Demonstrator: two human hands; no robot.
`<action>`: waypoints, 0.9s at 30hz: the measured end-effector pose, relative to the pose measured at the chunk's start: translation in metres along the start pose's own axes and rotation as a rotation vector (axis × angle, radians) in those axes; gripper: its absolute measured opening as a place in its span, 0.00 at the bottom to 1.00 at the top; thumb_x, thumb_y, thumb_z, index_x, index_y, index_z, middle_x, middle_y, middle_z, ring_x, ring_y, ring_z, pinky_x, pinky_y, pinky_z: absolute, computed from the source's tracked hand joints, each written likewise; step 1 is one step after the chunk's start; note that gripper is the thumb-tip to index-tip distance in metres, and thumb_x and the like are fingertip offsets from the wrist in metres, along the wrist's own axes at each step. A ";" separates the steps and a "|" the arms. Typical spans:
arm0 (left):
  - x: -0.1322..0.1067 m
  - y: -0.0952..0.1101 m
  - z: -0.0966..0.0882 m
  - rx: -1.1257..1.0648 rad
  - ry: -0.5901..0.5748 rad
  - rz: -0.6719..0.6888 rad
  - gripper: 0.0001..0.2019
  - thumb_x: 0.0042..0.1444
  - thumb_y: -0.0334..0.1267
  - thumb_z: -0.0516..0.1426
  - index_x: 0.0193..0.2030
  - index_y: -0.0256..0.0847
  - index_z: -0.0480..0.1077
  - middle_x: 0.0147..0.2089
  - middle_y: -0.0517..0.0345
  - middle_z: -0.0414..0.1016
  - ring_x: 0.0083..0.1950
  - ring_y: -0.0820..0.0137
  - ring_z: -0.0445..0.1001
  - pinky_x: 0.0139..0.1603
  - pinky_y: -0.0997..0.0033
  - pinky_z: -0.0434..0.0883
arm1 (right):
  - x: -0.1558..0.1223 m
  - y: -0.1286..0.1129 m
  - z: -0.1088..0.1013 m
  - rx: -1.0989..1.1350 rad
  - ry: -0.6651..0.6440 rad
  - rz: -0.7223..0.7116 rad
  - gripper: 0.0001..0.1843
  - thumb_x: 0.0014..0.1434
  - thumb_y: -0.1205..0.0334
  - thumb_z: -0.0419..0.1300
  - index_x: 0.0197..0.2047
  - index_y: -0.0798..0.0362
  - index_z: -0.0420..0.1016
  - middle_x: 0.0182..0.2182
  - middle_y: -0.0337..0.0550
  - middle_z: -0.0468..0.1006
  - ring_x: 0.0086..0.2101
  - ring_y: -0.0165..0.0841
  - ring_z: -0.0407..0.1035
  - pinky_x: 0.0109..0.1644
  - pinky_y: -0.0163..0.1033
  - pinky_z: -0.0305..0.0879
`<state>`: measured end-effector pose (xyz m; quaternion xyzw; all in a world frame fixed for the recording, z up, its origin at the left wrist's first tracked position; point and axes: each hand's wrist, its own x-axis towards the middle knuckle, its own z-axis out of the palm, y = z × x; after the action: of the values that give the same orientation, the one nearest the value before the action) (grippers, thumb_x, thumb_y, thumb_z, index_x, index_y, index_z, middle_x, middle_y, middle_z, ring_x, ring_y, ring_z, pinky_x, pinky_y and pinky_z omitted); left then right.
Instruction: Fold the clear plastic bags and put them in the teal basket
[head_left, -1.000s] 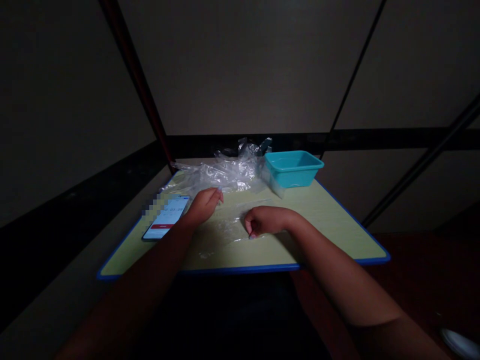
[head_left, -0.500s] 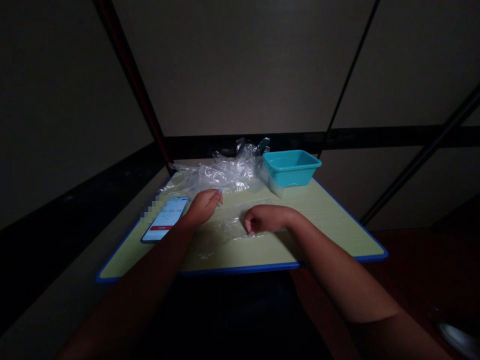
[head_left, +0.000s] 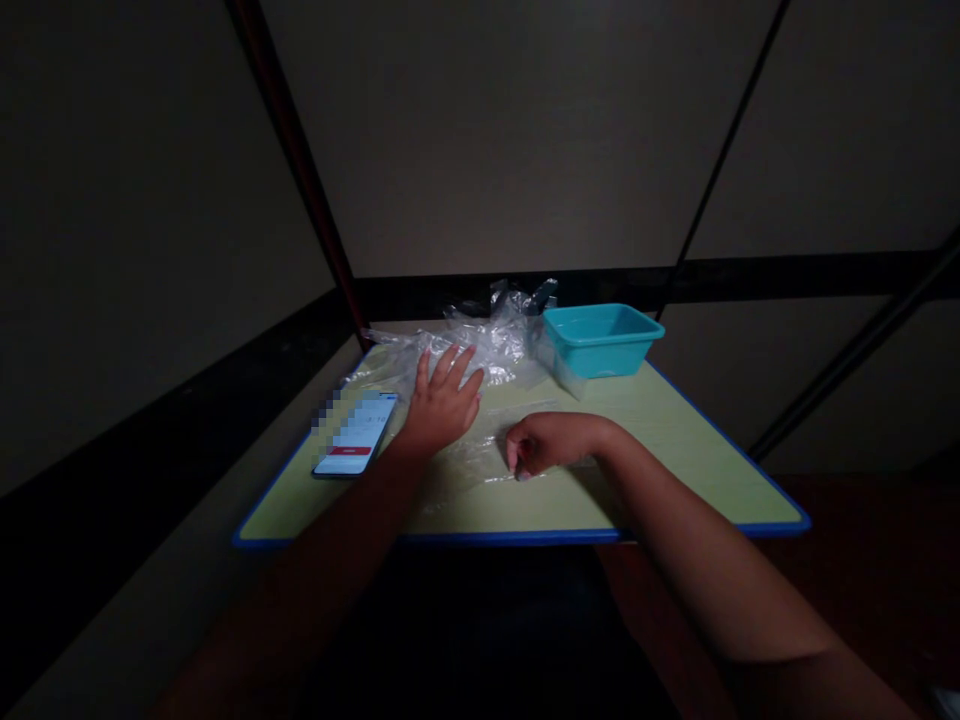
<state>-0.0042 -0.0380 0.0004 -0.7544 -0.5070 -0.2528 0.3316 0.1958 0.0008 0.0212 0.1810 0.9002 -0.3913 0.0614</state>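
On a pale green desk (head_left: pixel 660 440) with a blue rim lies a flat clear plastic bag (head_left: pixel 465 462). My left hand (head_left: pixel 442 400) reaches forward with its fingers spread, the fingertips at the edge of a crumpled heap of clear plastic bags (head_left: pixel 480 350). My right hand (head_left: pixel 544 442) rests curled on the flat bag, its fingertips pressed down on the plastic.
A lit phone (head_left: pixel 356 435) lies at the left of the desk beside my left wrist. A teal plastic tub (head_left: pixel 600 340) stands at the far right, next to the heap. Dark wall panels and a black rail run behind the desk.
My left hand has opened from a loose curl and moved forward to the plastic heap. My right hand has stayed on the flat bag. The view has shifted slightly.
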 end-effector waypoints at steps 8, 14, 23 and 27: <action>-0.001 0.001 0.008 0.068 -0.049 -0.024 0.19 0.56 0.38 0.52 0.54 0.43 0.67 0.67 0.48 0.52 0.68 0.54 0.45 0.65 0.40 0.34 | 0.002 0.000 0.001 -0.138 0.057 0.122 0.10 0.45 0.67 0.62 0.34 0.58 0.75 0.27 0.39 0.75 0.27 0.28 0.65 0.31 0.31 0.58; 0.000 0.002 0.003 0.040 -0.128 -0.080 0.19 0.57 0.38 0.51 0.56 0.42 0.66 0.68 0.46 0.50 0.69 0.54 0.43 0.65 0.40 0.33 | 0.005 0.002 0.002 -0.193 0.087 0.146 0.07 0.46 0.69 0.60 0.32 0.58 0.76 0.28 0.41 0.76 0.28 0.29 0.66 0.31 0.31 0.59; 0.002 0.002 0.000 0.001 -0.167 -0.123 0.20 0.56 0.38 0.52 0.56 0.42 0.66 0.68 0.47 0.49 0.69 0.53 0.43 0.65 0.40 0.32 | 0.005 0.005 0.003 -0.169 0.072 0.098 0.08 0.47 0.71 0.59 0.32 0.58 0.76 0.27 0.40 0.76 0.27 0.28 0.66 0.31 0.31 0.58; 0.004 0.004 -0.004 0.008 -0.189 -0.127 0.26 0.57 0.43 0.52 0.63 0.45 0.57 0.70 0.49 0.42 0.70 0.53 0.38 0.63 0.38 0.28 | 0.003 0.001 0.001 -0.150 0.066 0.079 0.08 0.47 0.71 0.59 0.33 0.59 0.76 0.28 0.40 0.76 0.28 0.28 0.66 0.32 0.31 0.59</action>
<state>0.0006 -0.0391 0.0048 -0.7397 -0.5840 -0.1988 0.2687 0.1937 0.0014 0.0185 0.2241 0.9206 -0.3140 0.0605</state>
